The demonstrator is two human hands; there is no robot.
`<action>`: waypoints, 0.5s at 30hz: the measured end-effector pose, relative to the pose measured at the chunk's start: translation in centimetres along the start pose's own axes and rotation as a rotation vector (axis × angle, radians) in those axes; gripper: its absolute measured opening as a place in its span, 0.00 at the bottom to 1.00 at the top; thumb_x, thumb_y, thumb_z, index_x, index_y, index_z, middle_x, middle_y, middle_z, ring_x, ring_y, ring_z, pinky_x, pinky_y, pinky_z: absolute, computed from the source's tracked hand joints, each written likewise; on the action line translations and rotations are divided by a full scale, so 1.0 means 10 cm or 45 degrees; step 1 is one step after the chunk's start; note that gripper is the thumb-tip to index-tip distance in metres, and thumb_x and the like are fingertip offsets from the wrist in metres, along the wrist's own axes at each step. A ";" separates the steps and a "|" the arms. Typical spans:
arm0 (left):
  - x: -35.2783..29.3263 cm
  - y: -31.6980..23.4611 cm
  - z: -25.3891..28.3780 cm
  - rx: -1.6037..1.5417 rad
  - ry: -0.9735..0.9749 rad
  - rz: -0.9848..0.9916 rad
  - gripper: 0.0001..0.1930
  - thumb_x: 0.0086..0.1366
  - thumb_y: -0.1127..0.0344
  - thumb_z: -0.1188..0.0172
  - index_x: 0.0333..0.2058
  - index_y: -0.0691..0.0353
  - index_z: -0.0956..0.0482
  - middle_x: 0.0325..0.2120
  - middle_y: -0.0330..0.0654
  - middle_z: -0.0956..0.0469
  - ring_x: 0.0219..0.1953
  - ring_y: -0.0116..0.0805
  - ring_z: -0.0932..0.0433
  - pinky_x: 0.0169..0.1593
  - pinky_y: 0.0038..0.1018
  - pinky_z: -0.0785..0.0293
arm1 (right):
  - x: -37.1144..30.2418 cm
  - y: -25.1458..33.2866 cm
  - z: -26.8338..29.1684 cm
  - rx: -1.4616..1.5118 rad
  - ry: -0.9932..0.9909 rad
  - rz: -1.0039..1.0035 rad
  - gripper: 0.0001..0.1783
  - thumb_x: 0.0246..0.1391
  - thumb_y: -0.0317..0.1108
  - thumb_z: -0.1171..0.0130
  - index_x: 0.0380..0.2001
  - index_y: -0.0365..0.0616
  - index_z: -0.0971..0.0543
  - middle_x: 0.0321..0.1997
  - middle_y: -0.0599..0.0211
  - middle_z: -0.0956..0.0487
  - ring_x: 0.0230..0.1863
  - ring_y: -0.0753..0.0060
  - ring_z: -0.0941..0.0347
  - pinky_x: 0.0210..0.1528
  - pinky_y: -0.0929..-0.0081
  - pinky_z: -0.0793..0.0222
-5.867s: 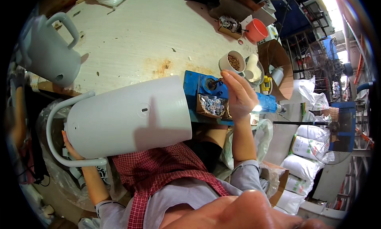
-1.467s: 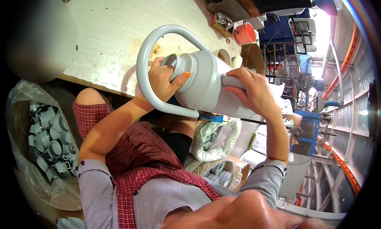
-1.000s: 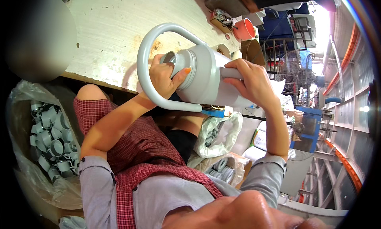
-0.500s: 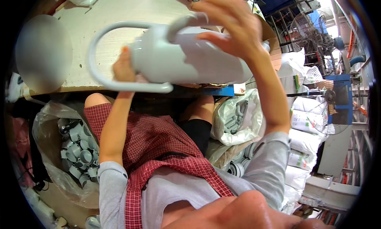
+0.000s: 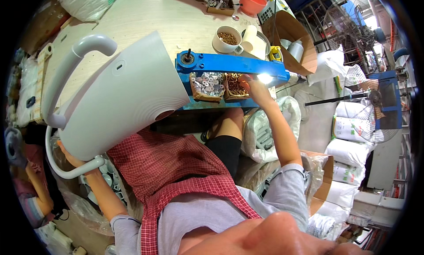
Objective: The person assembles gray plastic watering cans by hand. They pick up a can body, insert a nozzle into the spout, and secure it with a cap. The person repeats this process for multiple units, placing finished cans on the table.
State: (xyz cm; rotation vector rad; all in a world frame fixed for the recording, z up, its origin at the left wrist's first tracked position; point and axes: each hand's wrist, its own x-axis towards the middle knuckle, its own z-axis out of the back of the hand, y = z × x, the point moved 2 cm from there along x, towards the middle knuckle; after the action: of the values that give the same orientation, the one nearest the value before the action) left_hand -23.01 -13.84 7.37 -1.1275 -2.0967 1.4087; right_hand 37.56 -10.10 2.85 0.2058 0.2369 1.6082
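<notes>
A large pale grey plastic jug body, with a curved handle and a thin looped bail, is tilted at the left, its wide end toward the blue machine arm. My left hand grips its narrow lower end, fingers partly hidden behind it. My right hand has its fingertips together in a small cardboard box of brass-coloured fasteners, beside the lamp glow under the arm. Whatever they pinch is too small to make out. Silvery small parts fill the neighbouring box.
A mug of brass-coloured pieces and a red bowl stand farther back on the table. Bags of grey parts flank my knees. A caged fan stands at the right. Another person's arm shows at the far left.
The jug body has swung left and toward me, its wide end now facing right. My right hand has left it and come down to the fastener box, and the blue arm is uncovered.
</notes>
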 end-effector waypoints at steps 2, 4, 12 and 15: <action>-0.03 0.03 0.04 -0.035 -0.029 0.005 0.23 0.74 0.48 0.60 0.52 0.61 0.29 0.44 0.42 0.23 0.45 0.34 0.23 0.49 0.32 0.25 | 0.04 0.07 0.05 -0.059 -0.001 -0.015 0.11 0.56 0.35 0.40 0.42 0.47 0.22 0.46 0.53 0.22 0.42 0.46 0.24 0.44 0.56 0.29; 0.06 0.11 0.24 -0.051 0.068 -0.005 0.22 0.75 0.49 0.60 0.52 0.61 0.29 0.44 0.41 0.23 0.44 0.33 0.23 0.49 0.32 0.25 | 0.02 0.15 0.06 -0.090 -0.038 -0.031 0.10 0.56 0.35 0.40 0.41 0.49 0.22 0.45 0.54 0.22 0.42 0.47 0.23 0.43 0.57 0.28; 0.07 0.01 0.37 0.151 -0.145 -0.014 0.30 0.71 0.42 0.55 0.48 0.69 0.24 0.41 0.46 0.20 0.40 0.33 0.20 0.42 0.28 0.23 | -0.22 0.54 0.13 0.153 -0.517 0.246 0.07 0.55 0.27 0.40 0.38 0.43 0.21 0.36 0.57 0.20 0.35 0.56 0.22 0.37 0.64 0.26; 0.05 -0.01 0.40 0.059 -0.206 0.004 0.30 0.71 0.43 0.54 0.48 0.69 0.24 0.42 0.46 0.20 0.41 0.34 0.20 0.43 0.28 0.22 | -0.30 1.11 0.40 0.332 -0.588 0.337 0.04 0.55 0.22 0.42 0.34 0.38 0.21 0.33 0.58 0.21 0.32 0.61 0.22 0.36 0.67 0.25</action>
State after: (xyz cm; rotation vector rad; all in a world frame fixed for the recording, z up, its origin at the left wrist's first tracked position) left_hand -26.03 -15.83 5.69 -1.0305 -2.1590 1.5893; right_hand 28.14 -13.48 9.85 0.8265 0.0611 1.7369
